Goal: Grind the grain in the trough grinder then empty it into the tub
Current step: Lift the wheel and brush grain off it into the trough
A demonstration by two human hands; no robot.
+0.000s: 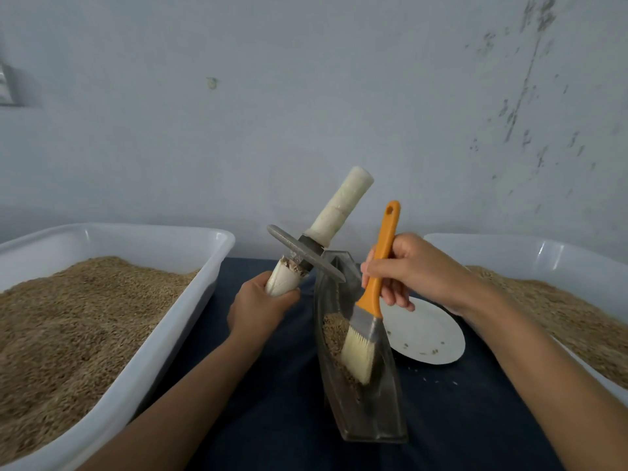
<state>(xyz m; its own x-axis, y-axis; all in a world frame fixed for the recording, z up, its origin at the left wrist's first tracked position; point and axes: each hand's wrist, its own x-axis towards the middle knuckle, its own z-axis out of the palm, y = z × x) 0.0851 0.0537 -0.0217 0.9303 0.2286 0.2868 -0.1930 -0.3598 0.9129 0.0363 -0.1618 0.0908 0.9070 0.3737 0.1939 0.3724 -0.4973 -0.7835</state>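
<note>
My left hand (pixel 258 305) is curled into a closed grip, knuckles up, its forearm running in from seven o'clock. My right hand (pixel 413 268) is clenched too, thumb uppermost, forearm entering from five o'clock.

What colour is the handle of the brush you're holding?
Orange, with pale cream bristles; the brush shows clearly in the head view, held in the right hand.

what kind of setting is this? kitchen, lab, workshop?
Probably a makeshift grain-processing bench, not a kitchen: two white tubs heaped with grain flank a dark cloth-covered table holding a trough grinder, against a bare, stained wall.
</note>
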